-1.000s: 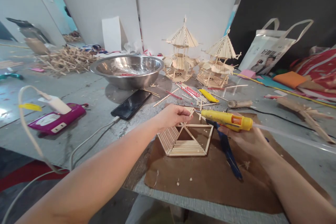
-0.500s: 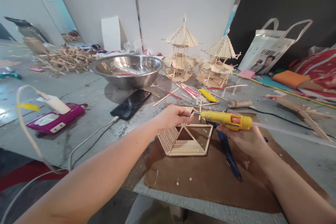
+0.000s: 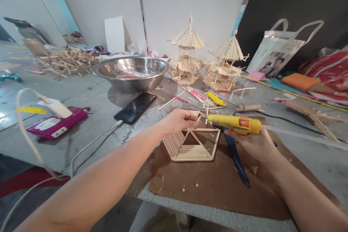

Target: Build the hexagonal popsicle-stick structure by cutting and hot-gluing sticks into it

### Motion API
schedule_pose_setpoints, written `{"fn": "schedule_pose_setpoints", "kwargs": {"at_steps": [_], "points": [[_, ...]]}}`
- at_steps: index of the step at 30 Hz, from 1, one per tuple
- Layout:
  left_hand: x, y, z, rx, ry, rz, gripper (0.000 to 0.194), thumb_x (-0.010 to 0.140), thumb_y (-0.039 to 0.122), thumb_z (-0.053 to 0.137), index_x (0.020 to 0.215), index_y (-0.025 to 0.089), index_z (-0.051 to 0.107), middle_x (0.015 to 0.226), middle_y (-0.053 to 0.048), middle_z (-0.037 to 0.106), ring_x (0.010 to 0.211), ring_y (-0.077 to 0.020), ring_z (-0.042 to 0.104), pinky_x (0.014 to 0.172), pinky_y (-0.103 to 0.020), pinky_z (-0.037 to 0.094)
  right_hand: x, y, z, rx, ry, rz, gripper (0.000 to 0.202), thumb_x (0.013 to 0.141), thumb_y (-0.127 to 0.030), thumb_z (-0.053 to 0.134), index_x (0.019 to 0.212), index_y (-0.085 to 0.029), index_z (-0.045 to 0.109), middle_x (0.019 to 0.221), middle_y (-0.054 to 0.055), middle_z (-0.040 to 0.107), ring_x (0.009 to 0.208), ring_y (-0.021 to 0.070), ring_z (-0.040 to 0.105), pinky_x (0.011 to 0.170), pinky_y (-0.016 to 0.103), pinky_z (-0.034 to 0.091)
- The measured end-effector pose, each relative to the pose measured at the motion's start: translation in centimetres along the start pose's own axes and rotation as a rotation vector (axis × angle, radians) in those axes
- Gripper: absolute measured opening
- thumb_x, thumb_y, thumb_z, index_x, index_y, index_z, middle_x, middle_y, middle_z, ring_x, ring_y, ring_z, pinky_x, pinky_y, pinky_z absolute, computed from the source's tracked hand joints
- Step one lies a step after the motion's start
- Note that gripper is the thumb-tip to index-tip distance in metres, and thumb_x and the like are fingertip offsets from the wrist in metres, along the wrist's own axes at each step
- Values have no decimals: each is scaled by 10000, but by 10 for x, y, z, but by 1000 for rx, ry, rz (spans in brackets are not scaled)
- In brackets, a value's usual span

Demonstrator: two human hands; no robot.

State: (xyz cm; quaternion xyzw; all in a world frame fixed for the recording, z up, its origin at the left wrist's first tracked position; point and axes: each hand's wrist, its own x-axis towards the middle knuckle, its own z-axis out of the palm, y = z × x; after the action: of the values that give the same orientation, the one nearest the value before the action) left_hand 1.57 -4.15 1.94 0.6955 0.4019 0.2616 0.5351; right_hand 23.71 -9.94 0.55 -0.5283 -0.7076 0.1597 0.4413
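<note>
My right hand (image 3: 252,139) is wrapped round a yellow hot glue gun (image 3: 233,123), with a clear glue stick (image 3: 288,133) out of its back end. The gun's nozzle points left, close to the fingertips of my left hand (image 3: 183,120). Those fingers pinch a short wooden stick (image 3: 199,118). Below them a flat frame of wooden sticks (image 3: 193,154), partly filled with rows of sticks, lies on a brown sheet (image 3: 217,192). A tool with blue handles (image 3: 236,163) lies beside the frame, partly behind my right hand.
Two stick-built pagodas (image 3: 187,58) stand at the back beside a steel bowl (image 3: 133,85). Loose sticks, a yellow utility knife (image 3: 215,99) and a phone (image 3: 136,108) lie nearer. A white cable runs to a purple power strip (image 3: 58,123) on the left.
Almost nothing differs. Both hands, the glue gun and the stick frame keep their places; the view has shifted very slightly.
</note>
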Motion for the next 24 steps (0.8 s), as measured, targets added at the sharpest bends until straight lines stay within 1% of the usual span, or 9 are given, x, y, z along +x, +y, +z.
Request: {"fn": "schedule_pose_setpoints", "kwargs": {"at_steps": [5, 11, 17, 21, 24], "points": [[0, 2, 1, -2, 10, -17, 111, 624, 241, 596, 666, 139, 604, 603, 28, 546, 537, -52, 436, 513, -174, 314, 1, 0, -1, 36, -24, 3, 176, 626, -332, 598, 766, -229, 568, 744, -3, 658, 679, 191, 617, 599, 292, 523], [0, 2, 2, -50, 5, -36, 98, 631, 214, 594, 689, 136, 599, 603, 33, 541, 535, -44, 441, 509, -165, 313, 1, -2, 1, 65, 9, 26, 176, 616, -320, 606, 765, -231, 576, 738, -5, 663, 676, 194, 620, 598, 297, 526], [-1, 2, 1, -34, 11, -34, 104, 615, 233, 607, 655, 137, 602, 589, 30, 549, 527, -49, 444, 513, -172, 319, 0, 6, 2, 85, 20, 39, 203, 619, -323, 614, 784, -208, 585, 768, 9, 662, 705, 205, 616, 634, 334, 523], [0, 2, 0, -27, 31, -52, 140, 613, 268, 611, 659, 137, 595, 572, 28, 545, 465, -36, 395, 437, -163, 277, 1, 10, 2, 101, 41, 34, 228, 630, -338, 606, 809, -199, 574, 787, 19, 653, 704, 198, 611, 628, 331, 517], [1, 1, -1, -145, 92, -88, 143, 646, 264, 584, 705, 134, 571, 616, 10, 575, 393, -16, 328, 373, -162, 218, 0, 10, 2, 9, 47, -22, 211, 640, -337, 594, 797, -201, 555, 759, 24, 637, 689, 193, 599, 608, 318, 502]]}}
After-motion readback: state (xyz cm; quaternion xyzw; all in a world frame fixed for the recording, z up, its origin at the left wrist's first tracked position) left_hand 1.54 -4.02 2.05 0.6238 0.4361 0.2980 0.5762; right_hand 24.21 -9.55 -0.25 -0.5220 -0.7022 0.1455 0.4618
